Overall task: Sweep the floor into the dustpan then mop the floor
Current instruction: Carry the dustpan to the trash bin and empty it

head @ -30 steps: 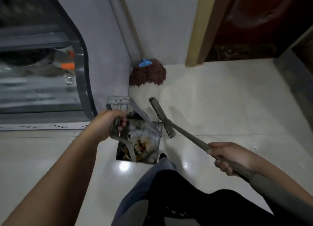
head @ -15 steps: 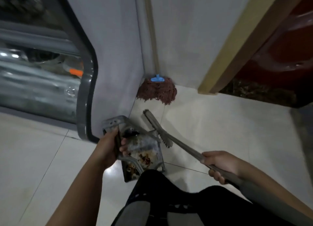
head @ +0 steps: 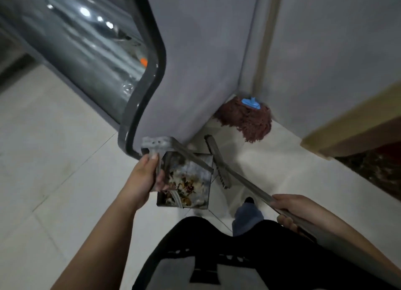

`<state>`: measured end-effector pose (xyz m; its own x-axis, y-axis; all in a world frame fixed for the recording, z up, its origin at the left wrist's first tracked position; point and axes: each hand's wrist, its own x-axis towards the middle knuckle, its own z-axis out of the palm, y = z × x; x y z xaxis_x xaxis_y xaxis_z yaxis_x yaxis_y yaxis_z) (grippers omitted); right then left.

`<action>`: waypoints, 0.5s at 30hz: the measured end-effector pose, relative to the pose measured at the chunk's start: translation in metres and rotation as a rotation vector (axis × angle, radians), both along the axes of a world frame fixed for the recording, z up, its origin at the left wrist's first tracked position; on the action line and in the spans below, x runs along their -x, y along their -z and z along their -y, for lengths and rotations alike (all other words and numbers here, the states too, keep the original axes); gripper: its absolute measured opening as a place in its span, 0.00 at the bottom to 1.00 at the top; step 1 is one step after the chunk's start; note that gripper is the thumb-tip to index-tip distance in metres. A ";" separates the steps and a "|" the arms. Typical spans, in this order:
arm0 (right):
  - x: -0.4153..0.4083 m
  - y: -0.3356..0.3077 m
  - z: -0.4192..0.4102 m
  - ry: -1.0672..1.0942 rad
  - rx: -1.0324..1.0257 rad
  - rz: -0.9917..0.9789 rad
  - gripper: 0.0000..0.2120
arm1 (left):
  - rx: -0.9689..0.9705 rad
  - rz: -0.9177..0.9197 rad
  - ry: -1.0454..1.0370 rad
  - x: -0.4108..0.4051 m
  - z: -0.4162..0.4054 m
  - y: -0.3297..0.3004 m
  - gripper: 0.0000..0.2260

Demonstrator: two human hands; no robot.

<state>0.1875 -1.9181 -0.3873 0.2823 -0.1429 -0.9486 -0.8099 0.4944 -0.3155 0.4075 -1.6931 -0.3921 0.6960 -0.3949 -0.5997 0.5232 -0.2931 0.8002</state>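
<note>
Reddish-brown mop [head: 246, 118] strands lie bunched in the wall corner at about one o'clock from the hands, the blue clip [head: 250, 101] on top and the pale handle [head: 263, 50] rising almost straight up along the corner toward twelve o'clock. That upright axis is what the next move turns on, I judge: the mop has to be taken by its stick, not its head.

The left hand [head: 144, 176] is clamped on the grip of the dustpan [head: 186, 181], which hangs at about eleven o'clock from the body and is heaped with scraps, so the sweeping looks finished. The right hand [head: 291, 207] is wrapped around the broom handle [head: 249, 186], whose long axis runs from four o'clock up to ten o'clock, with the broom head [head: 217, 161] just beside the dustpan's right wall and pointing toward the mop.

Both hands are full. The broom head lies between the right hand and the mop, and the right hand appears the nearer one to the corner, so it likely must shed the broom first.
</note>
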 end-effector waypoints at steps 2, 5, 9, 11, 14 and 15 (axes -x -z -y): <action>-0.008 0.000 0.033 -0.093 0.024 0.023 0.10 | -0.053 0.044 -0.079 0.000 0.015 -0.009 0.12; -0.024 -0.004 0.074 -0.251 0.001 0.025 0.05 | -0.008 -0.013 -0.129 -0.005 0.031 -0.025 0.07; -0.051 -0.004 0.103 -0.302 -0.075 -0.019 0.07 | 0.070 0.041 -0.088 -0.008 0.039 -0.034 0.08; -0.062 0.000 0.107 -0.304 -0.068 -0.008 0.09 | 0.084 0.092 -0.086 -0.005 0.043 -0.032 0.10; -0.077 0.005 0.106 -0.295 -0.073 -0.022 0.10 | -0.024 0.101 -0.197 -0.001 0.052 -0.020 0.11; -0.081 0.005 0.105 -0.297 -0.079 -0.033 0.10 | -0.097 0.123 -0.250 -0.002 0.053 -0.015 0.11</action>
<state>0.2684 -2.0236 -0.3921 0.2695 0.0163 -0.9629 -0.9319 0.2563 -0.2565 0.4097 -1.7457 -0.3772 0.8343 -0.1467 -0.5314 0.4897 -0.2453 0.8367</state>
